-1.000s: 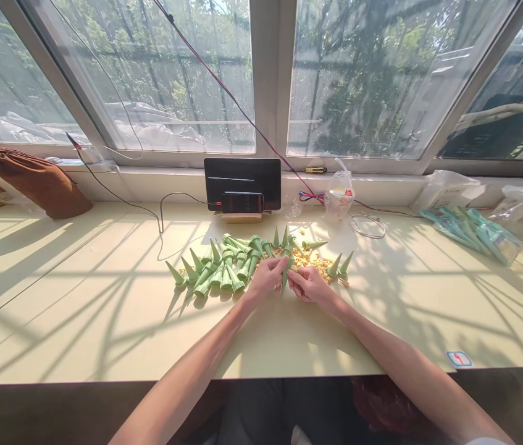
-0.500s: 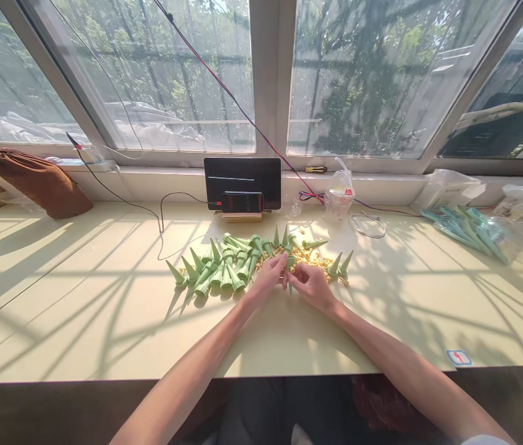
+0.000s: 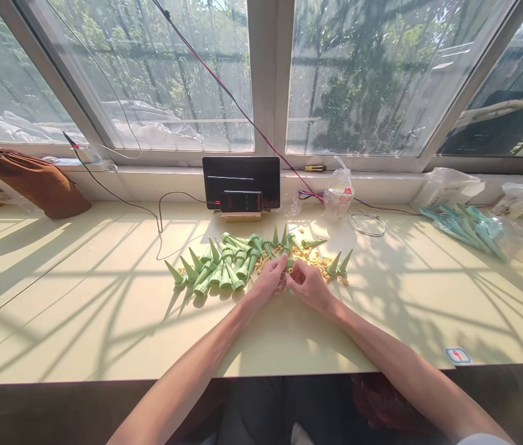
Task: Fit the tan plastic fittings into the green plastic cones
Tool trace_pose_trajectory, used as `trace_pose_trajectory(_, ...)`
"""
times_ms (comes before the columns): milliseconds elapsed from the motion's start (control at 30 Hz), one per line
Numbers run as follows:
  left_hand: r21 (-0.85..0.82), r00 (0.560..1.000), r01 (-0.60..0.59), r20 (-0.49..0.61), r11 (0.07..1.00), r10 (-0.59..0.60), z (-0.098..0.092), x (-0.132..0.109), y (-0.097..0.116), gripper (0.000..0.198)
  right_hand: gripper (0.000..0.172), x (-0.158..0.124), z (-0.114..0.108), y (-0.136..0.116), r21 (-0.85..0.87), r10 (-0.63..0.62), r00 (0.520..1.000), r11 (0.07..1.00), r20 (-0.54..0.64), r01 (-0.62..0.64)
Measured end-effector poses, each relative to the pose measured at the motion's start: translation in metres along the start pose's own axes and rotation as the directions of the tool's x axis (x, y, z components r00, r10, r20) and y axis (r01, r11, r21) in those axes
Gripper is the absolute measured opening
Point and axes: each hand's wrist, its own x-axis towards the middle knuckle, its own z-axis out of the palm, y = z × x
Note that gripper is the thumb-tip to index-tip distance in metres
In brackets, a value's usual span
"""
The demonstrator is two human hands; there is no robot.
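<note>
My left hand (image 3: 270,279) and my right hand (image 3: 306,285) meet over the pale table (image 3: 104,321), fingers pinched together round a green plastic cone (image 3: 288,267), mostly hidden between them. To the left lies a heap of green cones (image 3: 219,267), some standing on their wide end. Behind the hands is a scatter of small yellow pieces (image 3: 313,261), with two upright cones (image 3: 339,264) at its right.
A dark tablet (image 3: 241,180) with a phone (image 3: 241,201) leans at the window sill, cables running to it. A tied clear bag (image 3: 339,193), a white cable coil (image 3: 367,224), a bag of teal cones (image 3: 469,232) and a brown pouch (image 3: 34,182) lie around.
The green cone stood out long between my hands a second ago. Now my hands are closer together and a little farther from me, and the cone is mostly covered.
</note>
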Motion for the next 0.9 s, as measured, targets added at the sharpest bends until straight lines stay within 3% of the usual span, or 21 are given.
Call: trace_pose_trajectory(900,-0.04,1.0,0.024,0.005,0.999,-0.024,-0.0024,0.0043,-0.0078,0.054,0.019,0.0005,-0.002,0.0003,0.024,-0.001,0.999,1.0,0.032,0.0)
